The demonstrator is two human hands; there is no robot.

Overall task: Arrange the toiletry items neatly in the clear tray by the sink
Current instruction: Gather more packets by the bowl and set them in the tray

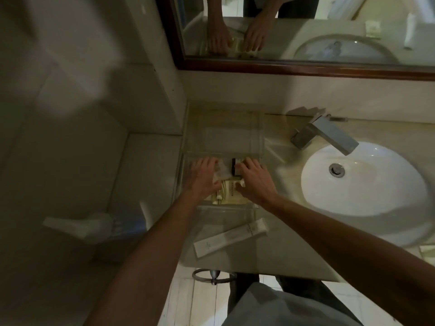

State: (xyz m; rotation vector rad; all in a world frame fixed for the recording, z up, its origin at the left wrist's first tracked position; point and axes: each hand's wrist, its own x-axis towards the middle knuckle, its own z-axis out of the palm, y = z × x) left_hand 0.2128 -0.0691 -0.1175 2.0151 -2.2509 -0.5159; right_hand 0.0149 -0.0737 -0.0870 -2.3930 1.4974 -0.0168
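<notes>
both hands, left hand point(203, 176) and right hand point(253, 178), rest on toiletry packets point(231, 191) inside the clear tray point(259, 142).

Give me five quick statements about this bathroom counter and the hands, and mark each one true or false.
1. Both hands are inside the clear tray. True: left hand and right hand rest on the small items there.
2. The white tube lies in the tray. False: it lies on the counter, nearer the person.
3. The sink is right of the tray. True.
4. Water runs from the faucet. False: none shows.
5. The tray's far half is full. False: it looks empty.
</notes>
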